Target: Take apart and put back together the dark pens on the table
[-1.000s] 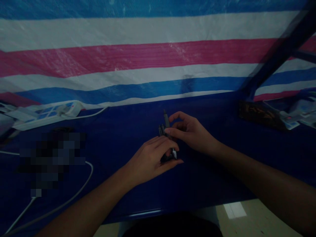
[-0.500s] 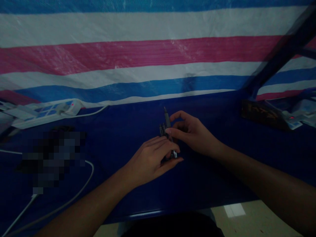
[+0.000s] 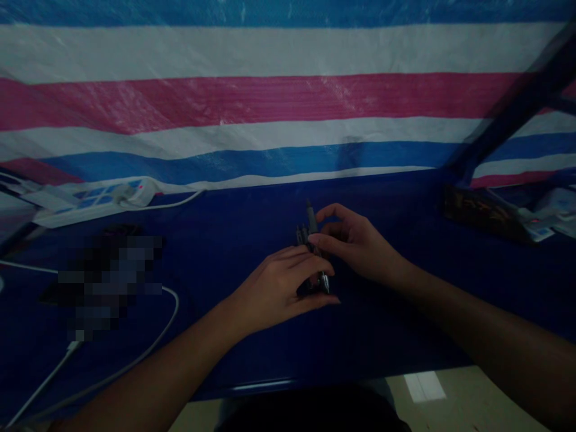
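Observation:
Several dark pens (image 3: 302, 234) lie side by side on the blue table (image 3: 252, 228), partly hidden under my left hand (image 3: 281, 282). The fingers of this hand curl over the bunch, with a shiny pen end showing between its thumb and forefinger. One grey pen (image 3: 312, 219) reaches further back than the others, its tip pointing away from me. My right hand (image 3: 348, 239) pinches it from the right, thumb on its barrel and forefinger bent beside it.
A white power strip (image 3: 96, 203) with plugs and cables sits at the back left, before a pixelated dark device (image 3: 112, 270) with a white cable. A dark patterned box (image 3: 481, 215) lies at the right, near more plugs. Striped sheeting hangs behind.
The whole view has shifted slightly, so the scene sits a little further right. Both hands keep nearly the same hold on the pens.

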Demonstrator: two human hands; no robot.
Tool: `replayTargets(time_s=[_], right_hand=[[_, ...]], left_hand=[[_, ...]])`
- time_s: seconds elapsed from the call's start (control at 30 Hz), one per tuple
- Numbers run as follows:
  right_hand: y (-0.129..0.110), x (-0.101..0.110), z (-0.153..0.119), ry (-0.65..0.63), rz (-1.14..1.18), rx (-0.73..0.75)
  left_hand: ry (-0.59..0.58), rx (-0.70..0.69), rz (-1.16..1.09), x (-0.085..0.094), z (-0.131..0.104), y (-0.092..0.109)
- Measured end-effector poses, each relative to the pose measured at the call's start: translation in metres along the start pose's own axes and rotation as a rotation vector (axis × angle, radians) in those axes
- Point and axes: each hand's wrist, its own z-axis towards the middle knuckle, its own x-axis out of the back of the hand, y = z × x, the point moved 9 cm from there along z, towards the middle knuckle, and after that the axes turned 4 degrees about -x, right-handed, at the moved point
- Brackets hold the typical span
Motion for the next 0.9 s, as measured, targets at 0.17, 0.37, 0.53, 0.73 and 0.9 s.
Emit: replayTargets(time_s=[0.17, 0.37, 0.53, 0.73, 0.9], right_hand=[[0.001, 0.003, 0.003, 0.023, 0.016, 0.004], [-0.002, 0.005, 0.004, 0.035, 0.006, 0.024], [-0.004, 0.005, 0.004, 0.040, -0.018, 0.043], [0.000, 0.001, 0.005, 0.014, -0.016, 0.047], [0.000, 0.015, 0.009, 0.076, -0.145, 0.032]], left_hand=[[-0.027, -0.001, 0.010, -0.003, -0.001, -0.003], [-0.058, 0.040, -0.005, -0.005, -0.001, -0.006], [-0.048, 0.025, -0.001, -0.004, -0.002, -0.005], [-0.089, -0.004, 0.104, -0.005, -0.004, -0.002], [-0.062, 0.041, 0.068, -0.003, -0.005, -0.003]])
